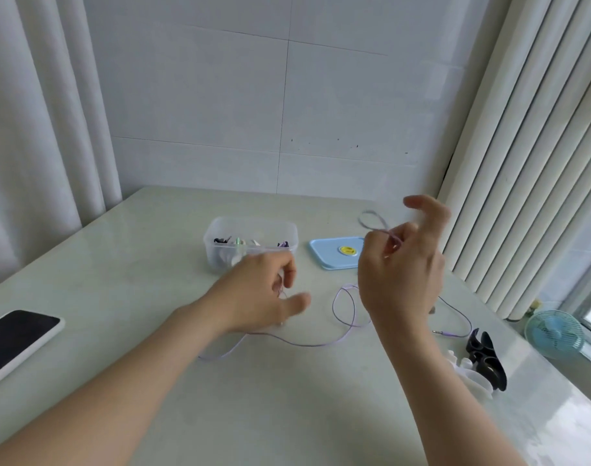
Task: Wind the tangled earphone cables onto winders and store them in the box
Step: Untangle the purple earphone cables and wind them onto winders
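Observation:
A thin purple earphone cable (307,344) trails in loops across the table, its plug lying near the right edge. My right hand (401,267) is raised above the table and pinches a loop of this cable between thumb and finger, other fingers spread. My left hand (264,290) hovers low over the table with fingers curled round another part of the cable. Behind it stands a clear plastic box (287,230) holding several wound earphones. A black winder (487,359) and a white winder (472,375) lie at the right.
The box's blue lid (331,253) lies right of the box. A phone in a white case (15,341) rests at the left edge. A small blue fan (554,334) sits on the sill beyond the table. Curtains hang on both sides.

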The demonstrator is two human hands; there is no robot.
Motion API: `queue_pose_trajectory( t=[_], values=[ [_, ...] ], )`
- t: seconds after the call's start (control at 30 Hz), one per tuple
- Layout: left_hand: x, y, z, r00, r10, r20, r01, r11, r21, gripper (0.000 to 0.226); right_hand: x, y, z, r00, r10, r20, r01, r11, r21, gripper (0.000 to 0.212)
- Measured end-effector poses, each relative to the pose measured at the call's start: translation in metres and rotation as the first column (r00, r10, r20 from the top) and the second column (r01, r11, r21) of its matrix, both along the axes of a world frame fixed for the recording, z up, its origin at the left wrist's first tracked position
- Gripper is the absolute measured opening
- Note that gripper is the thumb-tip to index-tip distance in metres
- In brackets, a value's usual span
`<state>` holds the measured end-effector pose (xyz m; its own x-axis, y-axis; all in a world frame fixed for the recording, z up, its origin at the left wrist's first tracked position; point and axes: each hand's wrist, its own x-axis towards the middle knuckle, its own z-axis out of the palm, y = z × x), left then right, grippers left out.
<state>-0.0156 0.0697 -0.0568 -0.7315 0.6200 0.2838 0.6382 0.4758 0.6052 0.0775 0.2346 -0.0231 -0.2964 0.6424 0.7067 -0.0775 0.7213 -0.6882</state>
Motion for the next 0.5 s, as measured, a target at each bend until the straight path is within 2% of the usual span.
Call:
queue_pose_trajectory(
  t=[0.07, 0.13, 0.2, 0.3, 0.37, 0.43, 0.5],
  values=[
    [0.009, 0.004, -0.003, 1.000, -0.023, -0.003, 0.022, 0.994, -0.103, 0.042, -0.002, 0.005, -0.003, 0.959, -0.062, 0.278, 0.072, 0.997, -0.027, 0.048],
    [0.015, 0.008, -0.005, 0.996, -0.067, -0.051, 0.057, 0.982, -0.179, 0.048, -0.002, 0.014, -0.005, 0.839, -0.089, 0.537, 0.108, 0.994, -0.005, 0.035],
    [0.017, 0.011, -0.008, 0.984, -0.130, -0.121, 0.097, 0.965, -0.242, 0.045, -0.001, 0.021, -0.008, 0.708, -0.094, 0.700, 0.101, 0.994, 0.031, 0.024],
    [0.015, 0.017, -0.014, 0.970, -0.230, -0.084, 0.212, 0.960, -0.182, 0.019, 0.000, 0.025, -0.015, 0.546, -0.085, 0.833, 0.038, 0.996, 0.076, 0.019],
    [0.014, 0.019, -0.017, 0.962, -0.262, -0.070, 0.249, 0.956, -0.158, 0.012, 0.002, 0.026, -0.017, 0.471, -0.091, 0.878, -0.003, 0.995, 0.104, 0.009],
    [0.010, 0.020, -0.020, 0.976, -0.214, -0.036, 0.211, 0.975, -0.075, 0.014, 0.003, 0.029, -0.019, 0.446, -0.115, 0.888, -0.007, 0.991, 0.132, 0.020],
    [0.007, 0.017, -0.013, 0.983, -0.139, 0.124, 0.122, 0.984, 0.132, 0.017, 0.001, 0.032, -0.021, 0.482, -0.113, 0.869, 0.009, 0.992, 0.123, 0.021]
  ],
)
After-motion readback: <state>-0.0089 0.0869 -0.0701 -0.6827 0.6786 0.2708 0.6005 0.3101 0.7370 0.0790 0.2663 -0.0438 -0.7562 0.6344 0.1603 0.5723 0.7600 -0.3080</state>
